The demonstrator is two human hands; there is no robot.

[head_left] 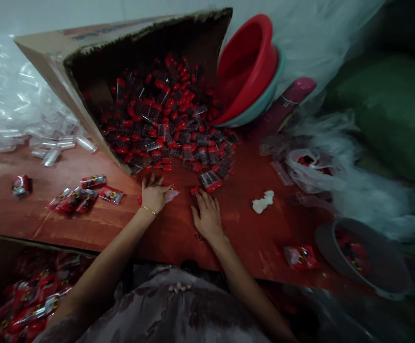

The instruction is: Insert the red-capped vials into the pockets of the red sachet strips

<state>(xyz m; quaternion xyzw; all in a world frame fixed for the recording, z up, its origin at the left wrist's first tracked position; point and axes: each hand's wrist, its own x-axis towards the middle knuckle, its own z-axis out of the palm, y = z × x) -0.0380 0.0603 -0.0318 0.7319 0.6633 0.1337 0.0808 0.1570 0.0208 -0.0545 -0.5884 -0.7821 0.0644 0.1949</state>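
Up at twelve o'clock a tipped carton spills a heap of red-capped pieces onto the red table, blocking the way just beyond both hands. Stacked basins lean at one o'clock, with clear tubes at ten. Filled packets lie at nine, a white wad at three, and a grey bowl at four beside one packet. Bare tabletop lies between the hands and the near edge at six; a box of packets sits below at seven. Left hand lies flat, fingers spread, pressing a packet. Right hand rests palm down, fingers loosely open, fingertips touching a red piece.
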